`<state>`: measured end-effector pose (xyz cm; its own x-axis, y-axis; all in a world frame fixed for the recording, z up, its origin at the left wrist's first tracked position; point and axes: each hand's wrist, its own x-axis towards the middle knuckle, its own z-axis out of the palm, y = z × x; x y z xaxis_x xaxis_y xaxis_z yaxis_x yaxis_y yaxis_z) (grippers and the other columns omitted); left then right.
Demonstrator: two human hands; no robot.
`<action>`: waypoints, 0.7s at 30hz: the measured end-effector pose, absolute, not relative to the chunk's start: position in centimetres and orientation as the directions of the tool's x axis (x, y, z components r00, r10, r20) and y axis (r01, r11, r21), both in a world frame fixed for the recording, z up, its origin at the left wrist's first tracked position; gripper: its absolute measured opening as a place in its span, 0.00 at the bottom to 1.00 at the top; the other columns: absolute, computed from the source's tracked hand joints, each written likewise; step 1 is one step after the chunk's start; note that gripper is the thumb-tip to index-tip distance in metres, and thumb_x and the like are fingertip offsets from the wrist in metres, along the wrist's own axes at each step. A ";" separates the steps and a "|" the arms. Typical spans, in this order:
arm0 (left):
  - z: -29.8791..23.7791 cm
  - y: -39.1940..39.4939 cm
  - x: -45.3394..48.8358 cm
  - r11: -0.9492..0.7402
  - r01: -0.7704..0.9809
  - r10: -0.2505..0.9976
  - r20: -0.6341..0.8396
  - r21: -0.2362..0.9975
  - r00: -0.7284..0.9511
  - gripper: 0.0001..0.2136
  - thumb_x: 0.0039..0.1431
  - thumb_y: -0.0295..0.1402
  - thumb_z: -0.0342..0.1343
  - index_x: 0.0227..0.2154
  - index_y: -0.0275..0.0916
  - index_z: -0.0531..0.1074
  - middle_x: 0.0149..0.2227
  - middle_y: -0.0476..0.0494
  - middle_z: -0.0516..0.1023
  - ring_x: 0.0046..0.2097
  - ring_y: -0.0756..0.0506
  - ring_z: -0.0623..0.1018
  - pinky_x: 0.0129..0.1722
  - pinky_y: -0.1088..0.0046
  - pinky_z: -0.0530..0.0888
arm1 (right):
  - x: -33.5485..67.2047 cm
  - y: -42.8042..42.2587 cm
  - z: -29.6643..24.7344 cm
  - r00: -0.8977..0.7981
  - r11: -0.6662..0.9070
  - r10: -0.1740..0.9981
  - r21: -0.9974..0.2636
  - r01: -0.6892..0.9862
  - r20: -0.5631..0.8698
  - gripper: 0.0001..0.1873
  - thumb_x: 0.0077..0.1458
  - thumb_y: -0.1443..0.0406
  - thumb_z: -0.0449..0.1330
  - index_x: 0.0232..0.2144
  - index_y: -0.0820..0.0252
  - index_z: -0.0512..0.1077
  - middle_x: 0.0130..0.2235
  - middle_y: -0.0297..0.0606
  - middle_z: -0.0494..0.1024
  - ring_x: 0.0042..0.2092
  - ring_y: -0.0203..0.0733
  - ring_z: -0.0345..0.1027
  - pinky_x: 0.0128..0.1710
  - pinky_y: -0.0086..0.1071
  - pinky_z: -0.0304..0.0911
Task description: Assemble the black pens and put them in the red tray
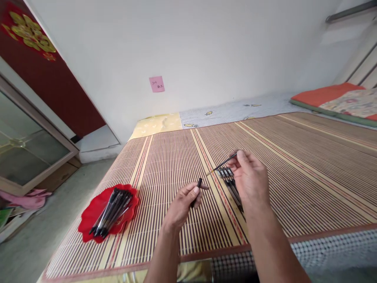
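My left hand (185,202) is closed around a short black pen barrel (196,192), its open end pointing up and to the right. My right hand (250,177) pinches a thin pen refill (221,164) whose light tip points down-left toward the barrel; the two are apart. Under my right hand, several black pens (230,184) lie in a row on the striped bamboo mat (165,157).
A red scalloped plate (88,220) holding several black pens sits on the mat at the left. A folded orange quilt (338,98) lies at the far right. The bed's front edge runs just below my wrists; floor and a glass door are on the left.
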<state>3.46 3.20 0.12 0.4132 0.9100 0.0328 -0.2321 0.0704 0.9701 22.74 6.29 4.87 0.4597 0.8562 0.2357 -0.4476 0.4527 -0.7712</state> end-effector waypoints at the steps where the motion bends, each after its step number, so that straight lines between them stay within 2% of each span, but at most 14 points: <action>1: 0.2 3.2 3.5 0.058 -0.213 0.908 0.037 0.975 0.417 0.15 0.68 0.42 0.56 0.44 0.35 0.79 0.24 0.53 0.62 0.26 0.52 0.59 0.31 0.72 0.56 | 22.7 6.2 5.0 0.457 0.457 0.854 -0.779 -0.429 0.248 0.11 0.53 0.58 0.70 0.32 0.58 0.76 0.34 0.36 0.79 0.31 0.34 0.70 0.32 0.30 0.69; 5: 0.4 3.1 3.5 0.039 -0.173 0.906 0.038 0.984 0.422 0.15 0.67 0.43 0.56 0.44 0.36 0.79 0.24 0.54 0.60 0.26 0.52 0.57 0.31 0.72 0.55 | 22.4 5.9 5.1 0.438 0.472 0.849 -0.799 -0.372 0.297 0.09 0.56 0.59 0.68 0.33 0.58 0.76 0.35 0.37 0.79 0.31 0.34 0.70 0.32 0.30 0.68; 13: 0.5 3.1 3.4 0.008 -0.114 0.899 0.043 0.993 0.436 0.16 0.69 0.43 0.55 0.46 0.36 0.80 0.25 0.54 0.58 0.27 0.52 0.57 0.29 0.72 0.54 | 22.4 5.6 5.2 0.407 0.444 0.863 -0.835 -0.326 0.300 0.09 0.56 0.60 0.68 0.36 0.59 0.77 0.35 0.37 0.80 0.30 0.34 0.71 0.32 0.30 0.69; 21: 1.1 2.9 3.1 -0.023 -0.031 0.902 0.034 0.999 0.431 0.18 0.66 0.45 0.57 0.47 0.36 0.81 0.24 0.54 0.57 0.27 0.51 0.58 0.29 0.72 0.55 | 23.0 5.3 5.3 0.397 0.508 0.815 -0.849 -0.144 0.421 0.09 0.60 0.58 0.65 0.39 0.57 0.78 0.36 0.38 0.81 0.30 0.36 0.72 0.33 0.33 0.71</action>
<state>3.13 2.91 1.07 0.4313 0.9016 0.0339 -0.0309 -0.0228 0.9993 23.03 5.33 5.27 0.3974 0.8154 0.4208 -0.1444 0.5085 -0.8489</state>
